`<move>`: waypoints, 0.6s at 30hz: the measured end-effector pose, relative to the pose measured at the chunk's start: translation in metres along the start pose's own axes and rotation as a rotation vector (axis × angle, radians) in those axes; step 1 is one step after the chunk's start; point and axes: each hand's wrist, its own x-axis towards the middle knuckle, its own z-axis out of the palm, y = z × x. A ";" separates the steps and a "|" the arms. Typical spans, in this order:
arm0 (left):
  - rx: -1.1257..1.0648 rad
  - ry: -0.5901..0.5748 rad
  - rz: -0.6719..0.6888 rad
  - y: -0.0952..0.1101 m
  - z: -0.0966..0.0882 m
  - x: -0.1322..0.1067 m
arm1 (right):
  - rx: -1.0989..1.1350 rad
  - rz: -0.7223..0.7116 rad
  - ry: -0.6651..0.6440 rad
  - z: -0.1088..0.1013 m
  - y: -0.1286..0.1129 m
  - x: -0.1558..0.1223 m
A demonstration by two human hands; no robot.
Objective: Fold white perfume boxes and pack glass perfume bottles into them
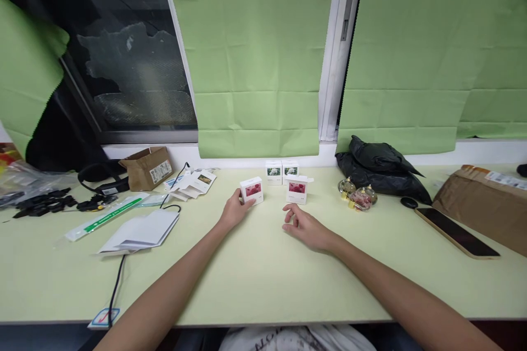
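Observation:
My left hand (234, 209) grips a small white box (252, 191) with a dark pink picture on its front, thumb at its lower front and fingers behind its left side. Just to the right stands a matching white box (297, 191), its top flap sticking out to the right. My right hand (307, 227) is in front of that second box, fingers loosely curled and apart, holding nothing. Behind the pink-pictured boxes, two white boxes with green-and-white flower pictures (274, 172) stand side by side against the wall.
Ornate glass bottles (362, 197) cluster to the right, by black plastic bags (381, 167). Farther right lie a phone (457, 232) and a brown package (486, 205). On the left are folded white papers (142, 230), an opened brown carton (147, 169) and a black cable (117, 285).

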 end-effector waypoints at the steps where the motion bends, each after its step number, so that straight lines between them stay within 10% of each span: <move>1: -0.003 0.010 -0.004 0.002 0.000 -0.001 | 0.002 -0.001 0.002 0.000 0.000 0.000; 10: 0.049 0.350 0.232 0.047 -0.012 -0.027 | -0.143 -0.017 0.115 -0.012 -0.002 0.004; 18: 0.180 -0.358 0.366 0.053 0.006 -0.048 | -0.361 0.011 0.164 -0.029 0.003 0.003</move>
